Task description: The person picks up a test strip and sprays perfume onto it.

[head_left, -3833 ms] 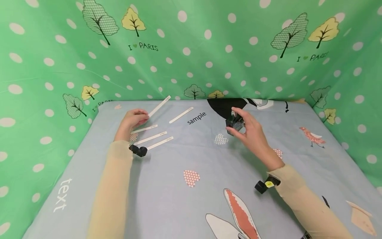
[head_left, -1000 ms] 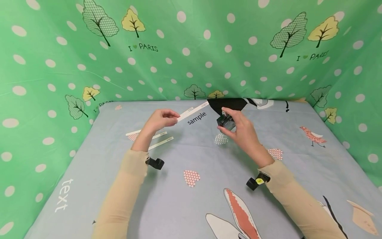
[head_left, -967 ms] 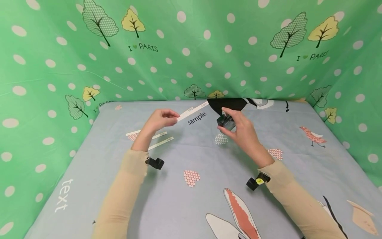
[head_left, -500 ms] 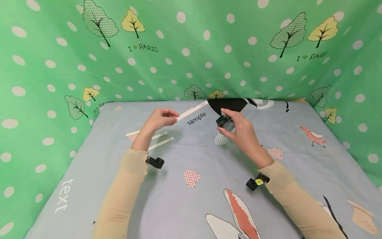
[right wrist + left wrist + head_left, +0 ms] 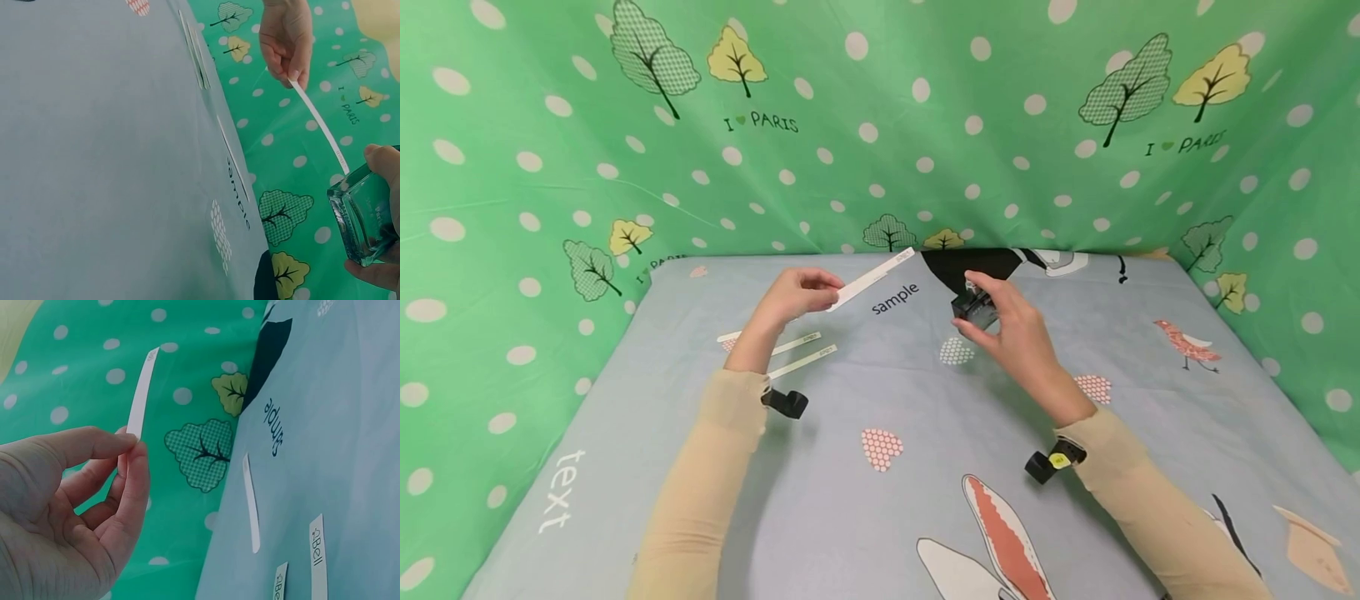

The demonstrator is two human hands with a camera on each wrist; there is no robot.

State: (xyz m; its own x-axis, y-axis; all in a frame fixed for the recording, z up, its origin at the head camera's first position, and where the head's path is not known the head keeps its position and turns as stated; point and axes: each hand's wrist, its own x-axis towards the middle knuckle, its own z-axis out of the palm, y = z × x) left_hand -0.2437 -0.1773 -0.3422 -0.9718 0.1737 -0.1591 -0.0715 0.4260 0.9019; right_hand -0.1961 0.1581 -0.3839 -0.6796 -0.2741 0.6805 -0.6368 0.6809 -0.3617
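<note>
Between thumb and fingertips, my left hand [image 5: 797, 296] pinches one end of a white perfume test strip [image 5: 142, 394], which slants up and to the right above the bed-like surface. My right hand [image 5: 1026, 333] grips a dark clear-glass perfume bottle [image 5: 369, 212], with the index finger on its metallic spray top and the thumb under its base. In the head view the strip's far end is a short way left of the bottle [image 5: 973, 308], apart from it. Another strip [image 5: 251, 506] lies on the cloth beneath the held one, mostly covered by it in the head view.
Several more test strips [image 5: 805, 362] lie on the grey-blue printed cloth [image 5: 820, 500], partly behind the left wrist. A green dotted curtain [image 5: 880, 108] rises behind and at both sides. Each wrist carries a small black camera [image 5: 790, 404].
Since the oldest frame, my left hand has carried the strip right, toward the bottle, and the bottle has shifted slightly left. In the last half second both hands have drawn slightly apart.
</note>
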